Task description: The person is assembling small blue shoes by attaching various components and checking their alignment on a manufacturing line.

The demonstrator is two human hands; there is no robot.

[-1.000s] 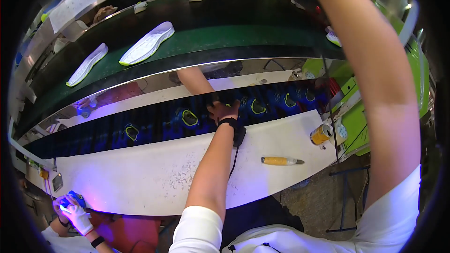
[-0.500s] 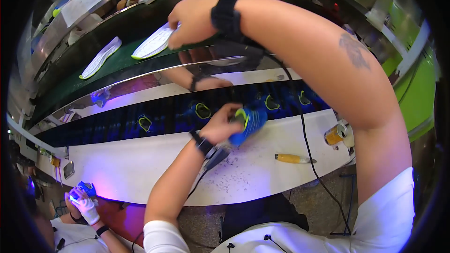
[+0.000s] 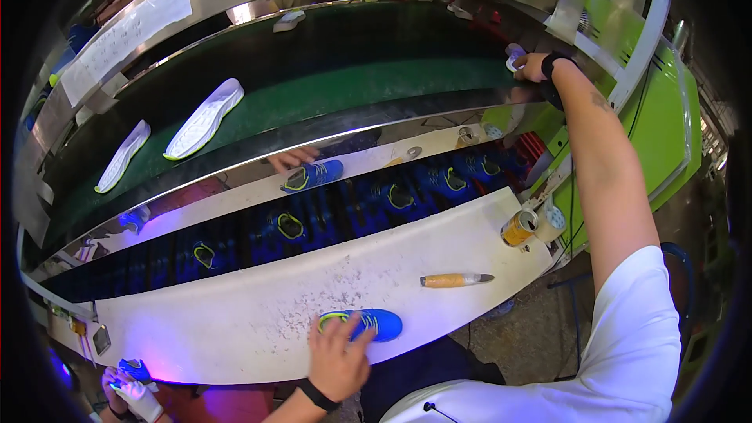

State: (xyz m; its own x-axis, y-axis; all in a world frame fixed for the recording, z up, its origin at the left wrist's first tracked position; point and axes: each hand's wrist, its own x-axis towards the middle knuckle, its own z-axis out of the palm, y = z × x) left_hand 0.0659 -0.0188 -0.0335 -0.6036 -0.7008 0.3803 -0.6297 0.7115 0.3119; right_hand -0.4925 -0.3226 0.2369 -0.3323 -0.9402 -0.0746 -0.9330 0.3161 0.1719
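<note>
A blue shoe upper (image 3: pixel 385 324) with a lime collar and pale laces lies on the white worktable (image 3: pixel 235 321) near its front edge. My left hand (image 3: pixel 341 354) is over its collar end, fingers spread and touching it. At the right end of the green conveyor belt (image 3: pixel 345 82), my outstretched right hand (image 3: pixel 534 68) has its fingers closed on a pale, purplish shoe sole (image 3: pixel 515 55), only partly visible. Two white soles with lime edges, the larger sole (image 3: pixel 205 119) and the smaller sole (image 3: pixel 124 157), lie on the belt's left part.
A knife with a tan handle (image 3: pixel 446 280) lies on the table, and an open yellow can (image 3: pixel 519 227) stands at its right end. Several blue uppers sit in the dark lower channel (image 3: pixel 345 215). A gloved co-worker's hand (image 3: pixel 139 399) works at lower left.
My left hand has brought the blue upper down from the lower channel's edge onto the table near me. My right hand has moved from the larger sole to the belt's right end.
</note>
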